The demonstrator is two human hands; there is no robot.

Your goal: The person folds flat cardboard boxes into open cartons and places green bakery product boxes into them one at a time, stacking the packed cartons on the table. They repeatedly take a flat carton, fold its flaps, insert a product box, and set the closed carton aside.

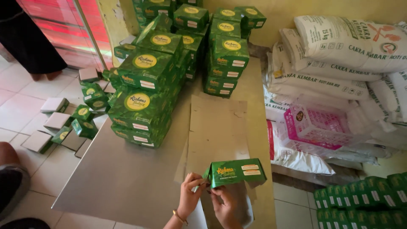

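Both hands are pinching the end flaps of the green box (235, 172): left hand (189, 196), right hand (224, 203). I'd be keeping that grip snug, tucking flaps squarely over the tabletop (127, 178).

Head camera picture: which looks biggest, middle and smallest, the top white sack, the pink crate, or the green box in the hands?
1. Top white sack
2. Pink crate
3. Green box, held by both hands

The box sits nearest the camera and still looks smallest, so that rank is safe. Sack versus crate is less sure.
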